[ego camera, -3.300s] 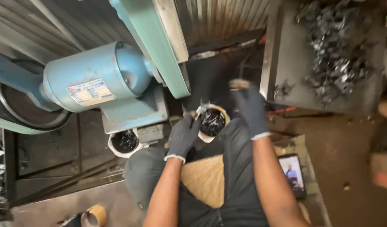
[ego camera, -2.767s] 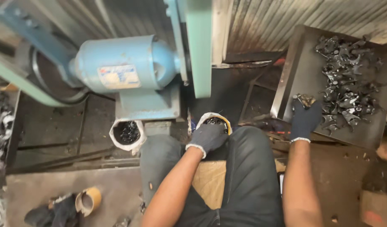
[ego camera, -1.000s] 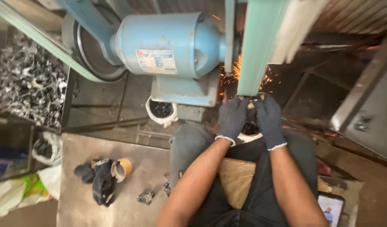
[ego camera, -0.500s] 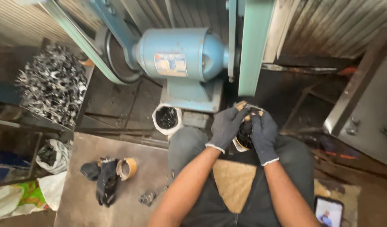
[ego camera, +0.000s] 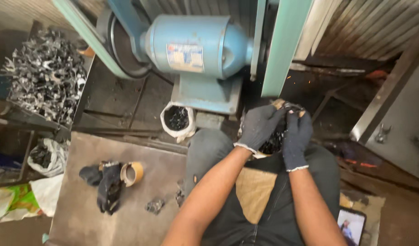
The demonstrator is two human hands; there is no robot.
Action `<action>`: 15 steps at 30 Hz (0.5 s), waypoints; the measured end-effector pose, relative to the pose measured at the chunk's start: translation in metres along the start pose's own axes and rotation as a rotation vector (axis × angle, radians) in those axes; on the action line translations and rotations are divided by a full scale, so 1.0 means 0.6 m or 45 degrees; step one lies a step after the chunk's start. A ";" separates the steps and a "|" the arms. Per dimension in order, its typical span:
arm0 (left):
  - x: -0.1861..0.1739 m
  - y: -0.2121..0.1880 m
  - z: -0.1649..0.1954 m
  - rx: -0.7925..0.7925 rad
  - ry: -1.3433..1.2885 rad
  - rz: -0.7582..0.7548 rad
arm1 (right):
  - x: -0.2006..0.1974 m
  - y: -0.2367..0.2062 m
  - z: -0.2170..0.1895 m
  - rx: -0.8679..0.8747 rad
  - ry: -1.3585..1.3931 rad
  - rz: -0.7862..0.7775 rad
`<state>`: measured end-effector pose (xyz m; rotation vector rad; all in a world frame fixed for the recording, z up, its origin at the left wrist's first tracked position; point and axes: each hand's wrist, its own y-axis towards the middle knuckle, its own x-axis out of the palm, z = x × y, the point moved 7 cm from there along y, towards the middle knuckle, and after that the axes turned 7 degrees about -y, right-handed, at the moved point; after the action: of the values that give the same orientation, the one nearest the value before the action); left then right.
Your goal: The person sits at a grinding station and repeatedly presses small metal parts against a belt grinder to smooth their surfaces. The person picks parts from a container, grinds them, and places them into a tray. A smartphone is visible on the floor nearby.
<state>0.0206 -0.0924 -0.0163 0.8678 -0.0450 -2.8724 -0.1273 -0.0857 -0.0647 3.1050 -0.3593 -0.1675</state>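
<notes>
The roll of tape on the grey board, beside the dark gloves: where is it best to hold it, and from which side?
The roll of tape lies tilted, its open core facing up and toward the camera. Probably best is to come from above and pinch the upper rim, one finger inside the core. The dark gloves touch its left side, so approach from the right, over the grey board.

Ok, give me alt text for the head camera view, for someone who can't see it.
Seated person's gloved left hand and right hand hold a small metal part together beneath a blue grinder motor, a tray of metal parts at the left.
</notes>
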 end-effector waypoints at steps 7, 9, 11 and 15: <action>-0.046 -0.020 0.012 0.254 0.173 -0.229 | -0.011 -0.026 -0.035 -0.557 -0.359 -0.125; -0.057 -0.017 -0.004 0.086 -0.003 -0.280 | 0.000 -0.021 -0.002 -0.332 -0.661 -0.228; -0.058 -0.015 -0.010 -0.020 -0.171 -0.288 | 0.006 -0.017 0.015 -0.234 -0.719 -0.306; -0.029 -0.015 -0.030 -0.375 -0.564 -0.155 | 0.007 0.016 0.008 -0.272 -0.507 -0.363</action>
<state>0.0437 -0.0808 -0.0224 0.1816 0.3853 -3.0137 -0.1256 -0.0958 -0.0697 2.8768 0.1000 -0.7771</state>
